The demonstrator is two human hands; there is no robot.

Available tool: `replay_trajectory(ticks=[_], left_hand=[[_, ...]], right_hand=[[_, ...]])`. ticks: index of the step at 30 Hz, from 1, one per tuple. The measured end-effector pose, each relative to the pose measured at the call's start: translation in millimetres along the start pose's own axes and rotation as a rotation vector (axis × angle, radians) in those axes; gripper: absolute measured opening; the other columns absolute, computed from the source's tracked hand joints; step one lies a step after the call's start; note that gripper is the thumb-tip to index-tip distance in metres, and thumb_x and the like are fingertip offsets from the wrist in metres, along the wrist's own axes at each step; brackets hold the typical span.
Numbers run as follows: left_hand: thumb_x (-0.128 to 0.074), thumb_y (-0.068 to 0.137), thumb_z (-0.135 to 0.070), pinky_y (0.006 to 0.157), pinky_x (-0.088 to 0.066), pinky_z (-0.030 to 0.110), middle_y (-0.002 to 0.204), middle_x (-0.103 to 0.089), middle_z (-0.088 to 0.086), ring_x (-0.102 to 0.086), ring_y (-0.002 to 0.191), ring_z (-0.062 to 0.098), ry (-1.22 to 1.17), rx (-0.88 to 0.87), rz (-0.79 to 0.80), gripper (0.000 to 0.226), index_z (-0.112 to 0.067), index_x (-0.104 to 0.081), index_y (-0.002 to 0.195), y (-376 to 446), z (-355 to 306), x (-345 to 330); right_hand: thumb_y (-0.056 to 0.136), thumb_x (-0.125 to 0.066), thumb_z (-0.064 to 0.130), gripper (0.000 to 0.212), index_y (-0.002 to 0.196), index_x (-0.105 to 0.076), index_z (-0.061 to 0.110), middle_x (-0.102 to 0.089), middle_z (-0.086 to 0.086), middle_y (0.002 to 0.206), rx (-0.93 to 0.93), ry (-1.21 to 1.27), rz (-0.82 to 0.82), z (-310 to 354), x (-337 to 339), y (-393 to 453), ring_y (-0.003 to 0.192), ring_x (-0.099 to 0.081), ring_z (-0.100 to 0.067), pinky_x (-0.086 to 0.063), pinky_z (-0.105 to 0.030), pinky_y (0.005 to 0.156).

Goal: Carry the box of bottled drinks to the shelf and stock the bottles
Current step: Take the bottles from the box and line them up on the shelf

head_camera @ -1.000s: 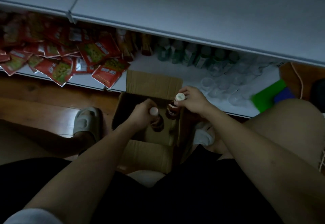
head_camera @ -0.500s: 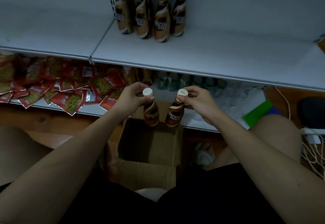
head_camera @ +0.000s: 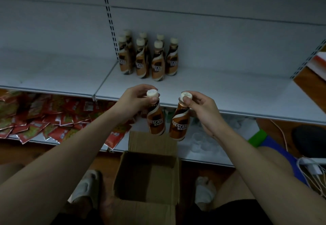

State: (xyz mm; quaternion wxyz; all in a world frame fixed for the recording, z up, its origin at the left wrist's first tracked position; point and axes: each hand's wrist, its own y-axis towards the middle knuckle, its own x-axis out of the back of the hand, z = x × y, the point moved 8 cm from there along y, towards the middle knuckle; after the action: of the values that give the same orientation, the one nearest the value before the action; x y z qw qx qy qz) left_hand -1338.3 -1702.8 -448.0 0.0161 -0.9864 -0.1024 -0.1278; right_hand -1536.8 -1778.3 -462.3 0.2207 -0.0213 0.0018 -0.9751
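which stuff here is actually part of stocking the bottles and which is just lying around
Job: bottle in left hand, bottle in right hand, cardboard box, stocked bottles, shelf.
Lying about: red packets, white cables, clear cups.

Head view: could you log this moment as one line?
left hand: grips brown coffee bottle | right hand: same | white shelf: not reached

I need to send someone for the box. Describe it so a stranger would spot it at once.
Start at the white shelf carrying the group of coffee bottles, then look straight down to the wooden floor in front of it. The box sits there between the person's feet, below the two bottles held by the left hand and right hand. It is the only brown cardboard thing, flaps open.
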Motion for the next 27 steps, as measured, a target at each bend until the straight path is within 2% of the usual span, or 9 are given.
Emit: replay_trajectory(ticks=[2, 3, 6, 11, 16, 19, 21, 23, 27], left_hand=[[-0.07, 0.086, -0.022, 0.09, -0.055, 0.037, 0.116, -0.068, -0.001, -0.067, 0.105, 0.016, 0.029, -0.025, 0.009, 0.032, -0.022, -0.064, 0.118, 7, -15, 1], [-0.07, 0.086, -0.024, 0.091, -0.055, 0.038, 0.117, -0.066, -0.002, -0.067, 0.105, 0.016, 0.038, -0.03, 0.015, 0.034, -0.023, -0.063, 0.119, 11, -22, 1], [-0.07, 0.086, -0.023, 0.089, -0.057, 0.033, 0.117, -0.065, 0.0, -0.067, 0.105, 0.018, 0.058, -0.053, 0.036, 0.036, -0.021, -0.062, 0.121, 22, -42, -2], [-0.069, 0.087, -0.016, 0.073, -0.054, 0.02, 0.114, -0.067, 0.011, -0.066, 0.098, 0.014, 0.026, -0.062, 0.028, 0.029, -0.02, -0.065, 0.115, 39, -63, -4], [-0.07, 0.087, -0.019, 0.072, -0.052, 0.02, 0.113, -0.069, 0.009, -0.066, 0.103, 0.017, 0.016, -0.085, 0.004, 0.023, -0.031, -0.064, 0.105, 56, -72, -5], [-0.069, 0.087, -0.018, 0.065, -0.051, 0.012, 0.106, -0.069, 0.001, -0.066, 0.095, 0.01, 0.025, -0.106, -0.063, 0.023, -0.03, -0.064, 0.106, 68, -74, -3], [-0.069, 0.088, -0.017, 0.063, -0.051, 0.01, 0.099, -0.068, -0.006, -0.065, 0.089, 0.004, 0.034, -0.126, -0.094, 0.024, -0.026, -0.064, 0.11, 75, -75, -5], [-0.069, 0.088, -0.017, 0.072, -0.053, 0.016, 0.096, -0.067, -0.008, -0.064, 0.087, 0.002, 0.08, -0.15, -0.113, 0.025, -0.025, -0.064, 0.111, 82, -76, -9], [-0.07, 0.087, -0.019, 0.087, -0.058, 0.038, 0.102, -0.07, 0.001, -0.067, 0.096, 0.016, 0.174, -0.131, -0.158, 0.031, -0.021, -0.065, 0.117, 101, -69, -13]], right_hand=[[0.089, -0.065, 0.018, 0.016, 0.103, -0.068, 0.022, -0.072, 0.008, 0.099, 0.023, 0.014, -0.025, 16, 6, 6, 0.086, -0.069, 0.001, -0.054, -0.015, 0.072], [0.089, -0.065, 0.019, 0.016, 0.104, -0.067, 0.021, -0.072, 0.008, 0.097, 0.028, 0.023, -0.036, 22, 9, 9, 0.084, -0.07, 0.001, -0.055, -0.018, 0.073], [0.088, -0.067, 0.021, 0.018, 0.106, -0.067, 0.02, -0.073, 0.005, 0.099, 0.049, 0.006, -0.062, 40, 16, 18, 0.092, -0.069, -0.008, -0.056, -0.029, 0.082], [0.089, -0.066, 0.022, 0.012, 0.101, -0.068, 0.023, -0.073, 0.004, 0.1, 0.097, -0.002, -0.078, 63, 23, 31, 0.094, -0.069, -0.011, -0.056, -0.032, 0.084], [0.088, -0.067, 0.024, 0.021, 0.108, -0.067, 0.018, -0.072, 0.0, 0.102, 0.122, -0.019, -0.068, 76, 22, 46, 0.095, -0.068, -0.011, -0.054, -0.028, 0.082], [0.089, -0.066, 0.024, 0.012, 0.101, -0.066, 0.024, -0.072, 0.004, 0.098, 0.124, -0.026, -0.066, 81, 23, 60, 0.09, -0.068, -0.008, -0.054, -0.026, 0.079], [0.089, -0.065, 0.026, 0.017, 0.106, -0.065, 0.022, -0.07, 0.002, 0.1, 0.116, -0.038, -0.076, 83, 25, 70, 0.092, -0.068, -0.011, -0.055, -0.029, 0.081], [0.09, -0.066, 0.027, 0.025, 0.113, -0.063, 0.019, -0.069, -0.002, 0.103, 0.112, -0.062, -0.09, 84, 28, 81, 0.095, -0.067, -0.015, -0.055, -0.03, 0.082], [0.091, -0.064, 0.025, 0.022, 0.113, -0.062, 0.02, -0.068, -0.005, 0.108, 0.127, -0.096, -0.115, 87, 34, 102, 0.094, -0.065, -0.013, -0.053, -0.026, 0.078]])
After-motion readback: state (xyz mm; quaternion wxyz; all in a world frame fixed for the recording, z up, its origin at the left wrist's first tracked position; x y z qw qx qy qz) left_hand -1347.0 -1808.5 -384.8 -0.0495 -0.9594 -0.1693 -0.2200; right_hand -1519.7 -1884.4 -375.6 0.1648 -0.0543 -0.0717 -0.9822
